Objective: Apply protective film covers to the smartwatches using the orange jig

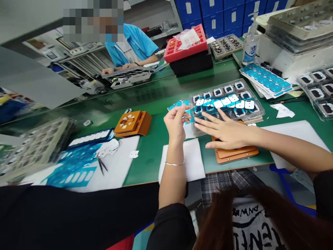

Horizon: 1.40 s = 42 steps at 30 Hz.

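Note:
My left hand (pixel 175 123) is raised over the bench with thumb and forefinger pinched together. Whatever is between those fingertips is too small to make out. Just behind them shows a piece of blue sticker sheet (pixel 179 103). My right hand (pixel 229 133), palm down with fingers spread, is over an orange fixture (pixel 236 155) and covers much of it. Its fingertips reach the near side of a transparent plastic tray (pixel 260 111) of square white-framed parts. Several white rounded labels on blue backing (pixel 225 101) lie across that tray. Below my left hand is a white foam pad (pixel 195 158).
At left are another orange fixture (pixel 128 122), tweezers (pixel 102 165) and blue sheets (pixel 78 166). Blue label sheets (pixel 270 81), a pump bottle (pixel 250 48) and stacked trays (pixel 299 33) stand right. A red bin (pixel 169 53) is at the back. A co-worker (pixel 130 45) sits opposite.

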Available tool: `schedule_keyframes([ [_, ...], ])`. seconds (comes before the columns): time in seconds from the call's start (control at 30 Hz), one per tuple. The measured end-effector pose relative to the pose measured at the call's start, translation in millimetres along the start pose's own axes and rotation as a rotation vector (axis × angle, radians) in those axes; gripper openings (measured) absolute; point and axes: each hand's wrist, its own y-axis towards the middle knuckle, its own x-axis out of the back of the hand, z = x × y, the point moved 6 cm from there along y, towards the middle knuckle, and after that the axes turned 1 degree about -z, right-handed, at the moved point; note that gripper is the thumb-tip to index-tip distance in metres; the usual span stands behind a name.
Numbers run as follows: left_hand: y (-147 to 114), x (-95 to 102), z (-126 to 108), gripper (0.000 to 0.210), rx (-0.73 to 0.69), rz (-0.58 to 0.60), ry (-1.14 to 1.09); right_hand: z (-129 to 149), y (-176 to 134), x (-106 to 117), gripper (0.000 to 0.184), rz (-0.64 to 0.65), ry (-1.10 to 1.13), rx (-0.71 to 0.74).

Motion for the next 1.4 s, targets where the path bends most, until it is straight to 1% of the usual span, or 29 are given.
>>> schedule_keyframes([
  [0.07,0.7,2.3,-1.5,0.028,-0.008,-0.022,-0.009,-3.0,3.4,-13.8,0.077,0.002,0.006,-0.005],
  [0.13,1.3,3.1,-1.7,0.027,-0.019,-0.018,-0.008,-5.6,3.2,-23.1,0.075,-0.023,0.005,0.000],
  [0.23,2.0,3.1,0.5,0.026,-0.035,-0.004,0.001,-6.8,2.3,-29.3,0.071,-0.053,0.004,0.010],
  [0.3,2.4,2.6,3.2,0.027,-0.026,0.005,0.012,-7.8,2.3,-29.0,0.069,-0.034,0.029,0.006],
  [0.37,2.6,2.1,5.9,0.028,-0.006,0.009,0.021,-10.9,0.1,-20.2,0.064,-0.040,0.096,0.000],
  [0.47,2.2,0.9,7.8,0.027,0.006,0.009,0.026,-18.2,-13.8,14.0,0.050,-0.199,0.185,0.039],
  [0.5,1.7,0.0,8.0,0.026,0.002,0.014,0.029,-20.0,-21.0,25.2,0.045,-0.229,0.184,0.066],
  [0.53,0.8,-1.4,8.3,0.026,-0.003,0.023,0.033,-21.2,-28.1,33.3,0.040,-0.216,0.168,0.092],
  [0.6,-1.9,-4.9,8.7,0.027,-0.023,0.054,0.039,-24.0,-39.9,38.5,0.036,-0.088,0.128,0.093],
  [0.67,-6.0,-9.6,7.6,0.029,-0.070,0.111,0.048,-28.2,-47.7,36.3,0.037,0.026,0.123,0.023],
  [0.7,-8.7,-12.4,5.8,0.031,-0.111,0.151,0.060,-29.8,-49.7,35.1,0.038,0.041,0.139,-0.017],
  [0.77,-16.1,-19.3,-1.1,0.032,-0.244,0.256,0.096,-31.7,-51.0,33.8,0.035,0.007,0.199,-0.079],
  [0.83,-28.8,-29.3,-12.7,0.031,-0.463,0.412,0.136,-32.8,-50.9,34.4,0.031,-0.083,0.330,-0.116],
  [0.87,-37.6,-34.9,-18.7,0.031,-0.590,0.497,0.151,-33.7,-51.0,34.9,0.030,-0.141,0.453,-0.132],
  [0.9,-47.2,-40.1,-23.8,0.038,-0.710,0.574,0.163,-35.2,-51.3,34.9,0.029,-0.203,0.618,-0.151],
  [0.93,-56.4,-44.8,-27.5,0.050,-0.812,0.632,0.176,-37.1,-51.6,33.4,0.030,-0.260,0.815,-0.173],
  [0.97,-64.5,-48.8,-29.9,0.064,-0.891,0.664,0.190,-38.7,-51.6,30.0,0.032,-0.304,1.028,-0.199],
  [1.0,-70.6,-52.0,-31.3,0.073,-0.945,0.668,0.203,-39.5,-51.3,25.1,0.034,-0.335,1.233,-0.225],
  [1.03,-75.2,-54.6,-32.2,0.076,-0.981,0.650,0.215,-39.2,-50.7,19.4,0.036,-0.351,1.409,-0.252],
  [1.07,-78.6,-56.4,-32.7,0.074,-1.008,0.623,0.223,-37.6,-49.7,13.7,0.037,-0.351,1.548,-0.273],
  [1.13,-82.7,-58.1,-33.1,0.066,-1.040,0.563,0.235,-32.5,-47.6,4.4,0.038,-0.328,1.728,-0.298],
  [1.2,-83.7,-58.1,-33.0,0.061,-1.041,0.525,0.254,-28.2,-46.5,-1.2,0.036,-0.304,1.810,-0.311],
  [1.27,-83.6,-57.4,-33.0,0.061,-1.029,0.524,0.274,-26.8,-46.7,-3.6,0.034,-0.311,1.827,-0.315],
  [1.33,-83.7,-56.7,-33.0,0.063,-1.009,0.550,0.276,-28.5,-47.8,-3.2,0.031,-0.360,1.765,-0.312],
  [1.4,-84.2,-56.6,-32.4,0.066,-0.994,0.583,0.270,-32.8,-49.8,2.1,0.028,-0.476,1.601,-0.281],
])
